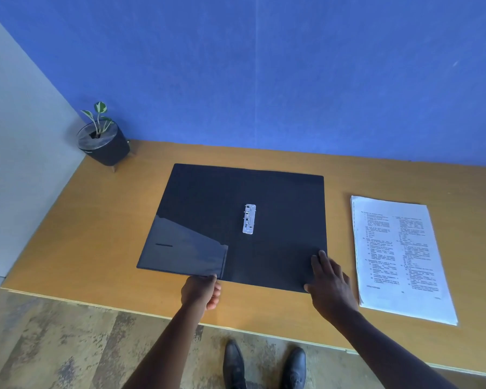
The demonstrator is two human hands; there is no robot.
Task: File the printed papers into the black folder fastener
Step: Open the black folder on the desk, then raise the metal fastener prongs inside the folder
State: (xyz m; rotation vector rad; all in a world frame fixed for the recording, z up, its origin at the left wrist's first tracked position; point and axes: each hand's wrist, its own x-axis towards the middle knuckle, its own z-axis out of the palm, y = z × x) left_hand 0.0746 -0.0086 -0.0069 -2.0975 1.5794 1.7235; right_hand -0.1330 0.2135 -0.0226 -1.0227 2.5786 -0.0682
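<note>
Your left hand pinches the open folder edge, fingertips hidden | right hand flat at its 5 o'clock corner | papers at 3 o'clock, print unreadable.

The open folder lies flat in the middle of the table. The metal clip sits on the folder, near its middle. The stack of papers lies on the table to the right of the folder, a little apart from it. The plant pot stands behind the folder, in the far left corner by the wall
</note>
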